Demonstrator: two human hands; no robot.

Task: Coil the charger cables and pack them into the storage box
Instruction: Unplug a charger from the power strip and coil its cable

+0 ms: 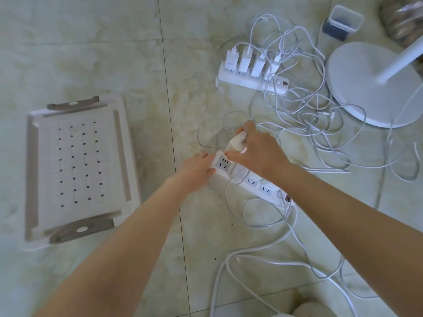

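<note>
Tangled cables sprawl between charger and fan base.

My left hand presses near power strip on floor; right hand grips white charger above socket; storage box left.

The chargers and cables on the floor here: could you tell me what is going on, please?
A person seems to be unplugging chargers. The left hand presses on the end of the near power strip while the right hand grips a white charger just above its end socket. Four more chargers are plugged into the far power strip, their cables tangled on the floor. The storage box stands to the left with no cables in it.
</note>
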